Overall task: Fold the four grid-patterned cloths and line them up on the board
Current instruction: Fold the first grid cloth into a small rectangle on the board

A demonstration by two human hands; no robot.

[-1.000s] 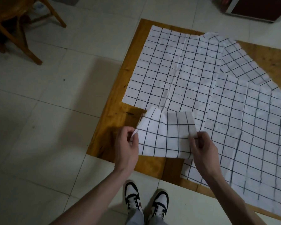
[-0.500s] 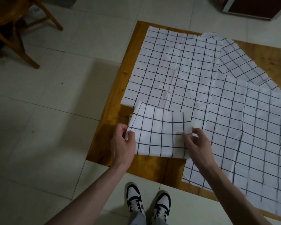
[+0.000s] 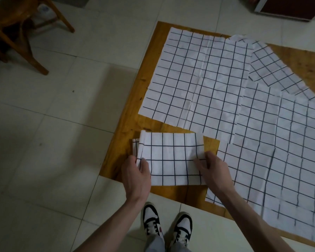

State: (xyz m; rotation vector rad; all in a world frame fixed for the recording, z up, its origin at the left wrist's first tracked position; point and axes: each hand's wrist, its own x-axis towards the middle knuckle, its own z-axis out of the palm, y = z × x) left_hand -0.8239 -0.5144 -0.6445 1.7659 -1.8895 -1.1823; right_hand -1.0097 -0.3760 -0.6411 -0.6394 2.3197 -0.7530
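Folded cloth (image 3: 173, 159) at the near left corner of the board (image 3: 127, 113), pinched at both short ends.

I have my left hand (image 3: 135, 176) gripping its left edge, thumb on top and fingers (image 3: 130, 160) curled under, and my right hand (image 3: 215, 170) pinching its right edge. Its long axis runs left to right, straight between my hands, so both are equally near it. Three open cloths remain: the large cloth (image 3: 198, 80) just beyond it, the right cloth (image 3: 284, 151) touching my right wrist side, and the far cloth (image 3: 273, 70) partly under the others. My guess is the next fold brings one short end across to the other.
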